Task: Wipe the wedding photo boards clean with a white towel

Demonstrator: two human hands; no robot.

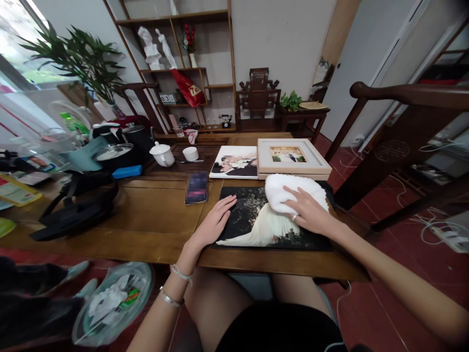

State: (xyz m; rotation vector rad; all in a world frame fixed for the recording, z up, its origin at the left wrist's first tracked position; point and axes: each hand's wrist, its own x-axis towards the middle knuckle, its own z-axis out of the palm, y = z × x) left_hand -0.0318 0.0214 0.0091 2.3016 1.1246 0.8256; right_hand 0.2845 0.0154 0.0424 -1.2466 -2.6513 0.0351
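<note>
— So, head view, a person seated at the wooden surface [154,215]: where is each grip?

— The left hand [217,219] lies palm down on the left edge of a dark photo print [245,208]. Its fingers are straight and close together, and the grip is apart, clamped on nothing. The right hand [308,211], with a ring on one finger, presses a white cloth [293,188] onto the same print. Its fingers are spread over the cloth rather than curled round it.

— And the print itself?

— It lies flat at the near edge of the surface, under both grips and spanning the gap between them. A white feathered shape shows on it, just nearer than the right grip. The cloth sits bunched towards the print's far right corner, beneath and beyond the right grip.

— What surrounds them?

— Just beyond the right grip stands a framed photo [289,156] on a pale mount. Beyond the left grip lies an unframed print [234,162]. A phone [197,188] rests just left of and beyond the left grip, apart from the dark print. Farther left of that grip are a white lidded cup [163,154], a plain white cup [190,153] and a black bag [76,208]. Below and left of the left grip, a bin [113,303] stands on the red floor [366,303].
</note>
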